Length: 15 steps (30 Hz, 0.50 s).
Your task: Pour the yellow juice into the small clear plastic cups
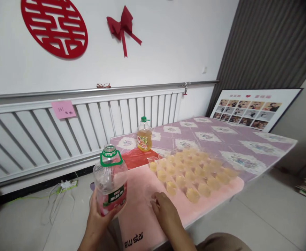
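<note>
My left hand [97, 218] is wrapped round a large clear plastic bottle [110, 181] with a green neck ring, no cap and a green label; it looks almost empty. My right hand [163, 208] rests on the pink towel [139, 202] with fingers curled round a small clear cup [151, 193] that appears empty. Just beyond stand several small clear cups of yellow liquid [192, 172] in rows on the towel.
A second bottle [144, 135] holding yellow liquid stands farther back beside a red cloth [136, 157]. The table has a purple patterned cover [221, 137]. A white radiator [38, 132] lines the wall on the left. A framed photo board [252, 108] leans at the far right.
</note>
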Available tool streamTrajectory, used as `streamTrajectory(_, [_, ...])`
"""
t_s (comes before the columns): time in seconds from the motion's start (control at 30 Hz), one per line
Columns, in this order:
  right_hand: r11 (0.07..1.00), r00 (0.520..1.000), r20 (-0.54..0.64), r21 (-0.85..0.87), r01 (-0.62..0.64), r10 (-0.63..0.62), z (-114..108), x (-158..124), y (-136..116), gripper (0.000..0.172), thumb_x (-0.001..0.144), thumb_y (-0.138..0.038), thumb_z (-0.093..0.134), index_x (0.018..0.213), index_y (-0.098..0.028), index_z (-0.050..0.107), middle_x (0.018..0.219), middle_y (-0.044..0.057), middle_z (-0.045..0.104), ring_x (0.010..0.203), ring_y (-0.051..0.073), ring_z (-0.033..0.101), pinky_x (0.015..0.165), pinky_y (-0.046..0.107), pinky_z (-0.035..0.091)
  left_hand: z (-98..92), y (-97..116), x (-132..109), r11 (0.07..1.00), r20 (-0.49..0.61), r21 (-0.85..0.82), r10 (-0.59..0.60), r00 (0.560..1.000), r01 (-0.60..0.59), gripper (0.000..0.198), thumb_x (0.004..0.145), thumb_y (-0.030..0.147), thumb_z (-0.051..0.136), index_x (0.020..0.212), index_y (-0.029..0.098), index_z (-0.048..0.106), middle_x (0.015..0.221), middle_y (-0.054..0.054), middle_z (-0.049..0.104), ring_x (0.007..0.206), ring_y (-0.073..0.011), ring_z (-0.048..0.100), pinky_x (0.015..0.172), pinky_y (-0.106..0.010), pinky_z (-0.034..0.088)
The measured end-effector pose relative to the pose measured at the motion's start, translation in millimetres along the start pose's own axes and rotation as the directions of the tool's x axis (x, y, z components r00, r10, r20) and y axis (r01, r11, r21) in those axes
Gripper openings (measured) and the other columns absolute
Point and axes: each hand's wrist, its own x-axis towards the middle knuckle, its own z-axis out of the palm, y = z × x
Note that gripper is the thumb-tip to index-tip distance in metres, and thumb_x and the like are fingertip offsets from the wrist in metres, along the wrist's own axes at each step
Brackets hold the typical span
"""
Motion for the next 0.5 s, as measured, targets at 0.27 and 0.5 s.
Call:
streamTrajectory(0.27, [1.0, 0.999, 0.044, 0.024, -0.018, 0.017, 11.6, 13.3, -3.8, 0.031, 0.093, -0.019, 0.045, 0.108, -0.016, 0.072, 0.108, 0.014, 0.073, 0.104, 0.027, 0.071, 0.09, 0.036, 0.054, -29.6, -22.3, -18.8, 0.984, 0.034, 0.166, 0.061, 0.998, -0.066, 0.111, 0.067, 0.056, 0.081, 0.154, 0.018, 0.024, 0.164, -0.023, 0.032, 0.154, -0.0393, 0.031, 0.129, -0.058, 0.025])
streamTrajectory(0.5, [0.998, 0.998, 0.053, 0.046, -0.037, 0.034, 12.9, 18.6, 0.3, 0.044, 0.091, -0.015, 0.047, 0.129, -0.011, 0.067, 0.121, 0.016, 0.074, 0.109, 0.025, 0.072, 0.097, 0.036, 0.054, -32.5, -16.9, -21.4, 0.931, 0.068, 0.271, 0.234, 0.97, -0.244, 0.102, 0.069, 0.058, 0.079, 0.149, 0.016, 0.032, 0.153, -0.025, 0.041, 0.146, -0.045, 0.039, 0.122, -0.071, 0.031])
